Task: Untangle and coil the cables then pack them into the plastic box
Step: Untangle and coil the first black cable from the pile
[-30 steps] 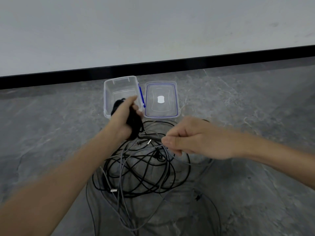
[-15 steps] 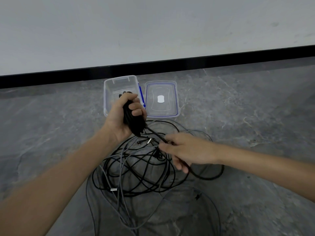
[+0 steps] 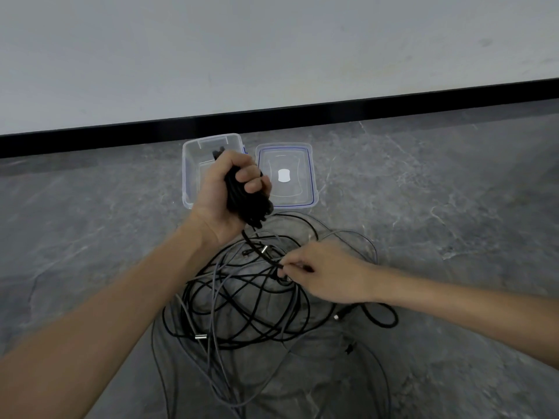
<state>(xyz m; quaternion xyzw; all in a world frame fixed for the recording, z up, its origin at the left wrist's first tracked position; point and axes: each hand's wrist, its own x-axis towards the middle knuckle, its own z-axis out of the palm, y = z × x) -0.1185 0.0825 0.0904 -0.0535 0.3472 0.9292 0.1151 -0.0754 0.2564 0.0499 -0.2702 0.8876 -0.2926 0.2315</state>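
**Entry: coil in left hand, strand pinched in right**

My left hand [image 3: 230, 192] was clenched around the coiled black cable [image 3: 248, 204]. The fingers [image 3: 252, 174] curled fully over the bundle with the thumb at the back, so no gap showed between hand and coil. I held the coil up in front of the plastic box [image 3: 189, 176], and its loop ends stuck out above and below my fist.

A single black strand [image 3: 257, 246] ran from the bottom of the coil down to my right hand [image 3: 328, 275]. There the fingertips [image 3: 290, 264] pinched it, with the other fingers of that hand loosely bent. I could not tell how many of them actually touched the strand.

The right hand sat over the right part of the tangle [image 3: 242, 300] on the grey floor [image 3: 453, 207]. Black and grey cables [image 3: 211, 346] were looped through one another there. A small metal connector [image 3: 200, 337] lay at the tangle's near left, and another [image 3: 264, 249] lay just beside the taut strand.

The box stood open on the floor beyond the tangle, near the black skirting [image 3: 363, 108]. Its clear lid [image 3: 284, 176] lay flat just beside it on the right. My fist covered part of the box, so I could not tell whether anything lay in it.
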